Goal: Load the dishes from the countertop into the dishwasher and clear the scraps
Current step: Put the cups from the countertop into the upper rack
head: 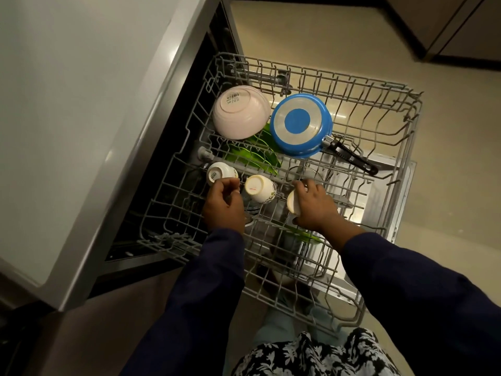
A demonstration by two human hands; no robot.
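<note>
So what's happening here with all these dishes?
A person is loading a dishwasher's pulled-out upper rack. The right hand grips a white cup over the rack, while the left hand touches another upturned cup. A third cup, a pink bowl and a blue pan already sit upside down in it.

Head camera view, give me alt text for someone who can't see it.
A person's right hand sets a white cup upside down in a pulled-out dishwasher rack, while the left hand touches another cup. A pink bowl and a blue pan sit inverted farther back.
</note>
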